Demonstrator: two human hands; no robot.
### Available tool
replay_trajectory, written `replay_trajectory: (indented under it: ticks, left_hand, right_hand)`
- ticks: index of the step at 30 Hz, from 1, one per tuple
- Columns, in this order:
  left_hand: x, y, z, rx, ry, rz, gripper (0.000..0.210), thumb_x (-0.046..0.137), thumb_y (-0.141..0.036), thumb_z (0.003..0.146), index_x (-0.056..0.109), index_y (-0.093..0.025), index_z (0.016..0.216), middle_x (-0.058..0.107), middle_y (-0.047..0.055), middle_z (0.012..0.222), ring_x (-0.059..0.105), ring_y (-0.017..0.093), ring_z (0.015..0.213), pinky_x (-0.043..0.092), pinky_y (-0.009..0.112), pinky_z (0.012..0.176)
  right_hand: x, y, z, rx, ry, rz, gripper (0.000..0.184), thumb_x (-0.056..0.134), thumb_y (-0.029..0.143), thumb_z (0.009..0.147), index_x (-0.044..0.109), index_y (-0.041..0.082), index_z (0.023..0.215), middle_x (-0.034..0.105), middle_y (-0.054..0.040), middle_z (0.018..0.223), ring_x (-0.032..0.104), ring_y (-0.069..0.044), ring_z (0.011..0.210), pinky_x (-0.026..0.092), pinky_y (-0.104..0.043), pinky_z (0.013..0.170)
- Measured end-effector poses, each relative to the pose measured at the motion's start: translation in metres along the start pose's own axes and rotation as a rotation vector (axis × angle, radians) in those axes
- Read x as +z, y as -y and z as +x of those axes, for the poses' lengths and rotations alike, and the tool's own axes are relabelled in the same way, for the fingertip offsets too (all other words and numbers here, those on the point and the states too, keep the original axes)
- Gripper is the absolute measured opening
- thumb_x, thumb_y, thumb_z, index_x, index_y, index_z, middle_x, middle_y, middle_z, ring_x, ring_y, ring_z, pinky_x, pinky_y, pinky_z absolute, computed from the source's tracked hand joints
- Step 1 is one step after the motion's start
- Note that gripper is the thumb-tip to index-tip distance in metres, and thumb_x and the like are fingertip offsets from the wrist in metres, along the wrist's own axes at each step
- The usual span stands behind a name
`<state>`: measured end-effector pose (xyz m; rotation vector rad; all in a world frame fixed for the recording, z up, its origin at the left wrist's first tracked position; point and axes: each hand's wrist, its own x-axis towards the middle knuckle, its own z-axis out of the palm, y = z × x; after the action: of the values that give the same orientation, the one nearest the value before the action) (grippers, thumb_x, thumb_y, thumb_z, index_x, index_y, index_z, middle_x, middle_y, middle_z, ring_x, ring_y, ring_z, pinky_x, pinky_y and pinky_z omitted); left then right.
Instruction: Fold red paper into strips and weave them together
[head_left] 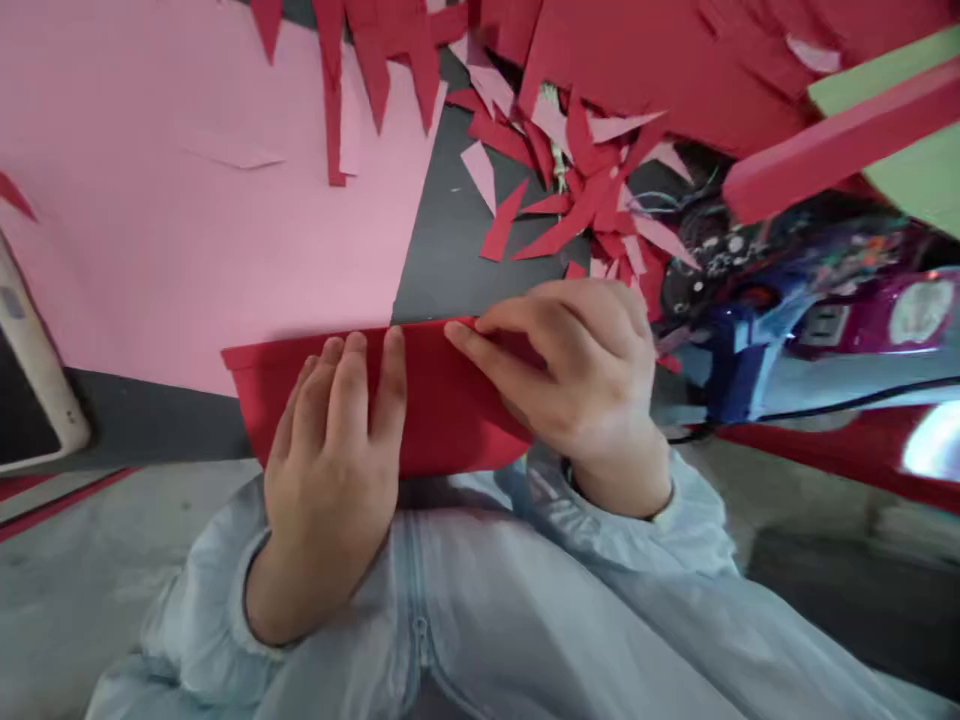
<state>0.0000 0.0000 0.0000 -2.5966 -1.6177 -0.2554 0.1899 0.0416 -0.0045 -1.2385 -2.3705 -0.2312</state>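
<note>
Pressing down on one piece of red paper [442,420], the person's two hands work just past a pale blue jacket [487,600]. The paper lies at the near edge of the dark table [442,250], its far left corner over a pink sheet. The left hand [337,440] is flat with its fingers stretched out, and it grips nothing. The right hand [570,365] is bent, with two fingertips close together at the paper's far edge; whether they pinch it, no one can tell.

That edge seems to have a thin fold. To make it neat, it would help to hold the paper still with the flat hand, keep the fold even, and rub slowly along it.

Farther out, one phone [34,370] sits at the left, and one big pink sheet [210,220] shows. On the right are one blue tool [731,350] and one purple thing [915,310]. Past the hands lie pointy red and pink scraps [592,205], too many to count, then big red paper [637,60], its sheets hard to count.
</note>
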Motion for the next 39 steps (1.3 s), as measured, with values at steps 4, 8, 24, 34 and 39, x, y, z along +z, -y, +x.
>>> replay_trajectory:
  ticks: [4, 8, 24, 34, 39]
  left_hand:
    - [0.0, -0.001, -0.004, -0.047, 0.031, -0.031, 0.052, 0.054, -0.005, 0.092, 0.055, -0.014, 0.143, 0.069, 0.014, 0.122, 0.067, 0.028, 0.121, 0.055, 0.041, 0.107]
    - [0.001, -0.002, -0.005, -0.095, 0.023, -0.106, 0.056, 0.052, -0.005, 0.093, 0.053, -0.02, 0.147, 0.068, 0.011, 0.125, 0.065, 0.027, 0.123, 0.054, 0.042, 0.108]
    - [-0.001, -0.005, -0.002, -0.08, 0.059, -0.023, 0.055, 0.047, -0.008, 0.095, 0.05, -0.022, 0.148, 0.065, 0.013, 0.127, 0.065, 0.028, 0.121, 0.056, 0.043, 0.102]
    - [0.0, -0.013, 0.008, -0.168, 0.066, -0.079, 0.058, 0.053, -0.013, 0.097, 0.048, -0.041, 0.148, 0.065, 0.009, 0.118, 0.066, 0.03, 0.112, 0.06, 0.047, 0.087]
    - [0.001, -0.01, 0.005, -0.123, 0.062, -0.039, 0.059, 0.047, -0.008, 0.096, 0.049, -0.037, 0.148, 0.064, 0.011, 0.122, 0.064, 0.031, 0.116, 0.058, 0.047, 0.091]
  right_hand:
    - [0.003, -0.002, -0.002, 0.014, -0.063, 0.019, 0.011, 0.077, 0.016, 0.084, 0.067, 0.018, 0.08, 0.075, -0.0006, 0.076, 0.062, -0.016, 0.077, 0.048, -0.032, 0.073]
    - [0.005, -0.002, -0.004, 0.034, -0.046, 0.046, 0.017, 0.07, 0.014, 0.089, 0.064, 0.021, 0.075, 0.072, 0.0007, 0.077, 0.06, -0.014, 0.075, 0.046, -0.032, 0.072]
    - [0.007, -0.002, -0.008, 0.076, 0.009, 0.098, 0.017, 0.063, 0.016, 0.093, 0.067, 0.024, 0.079, 0.07, -0.0005, 0.079, 0.058, -0.016, 0.077, 0.042, -0.036, 0.073]
    - [0.003, -0.002, -0.01, 0.111, 0.097, 0.115, 0.014, 0.058, 0.016, 0.096, 0.07, 0.022, 0.093, 0.07, -0.0026, 0.086, 0.06, -0.016, 0.082, 0.044, -0.035, 0.075]
    - [-0.003, -0.004, -0.012, 0.216, 0.155, 0.091, 0.019, 0.054, 0.021, 0.099, 0.073, 0.024, 0.098, 0.072, -0.0043, 0.09, 0.061, -0.018, 0.086, 0.044, -0.036, 0.078]
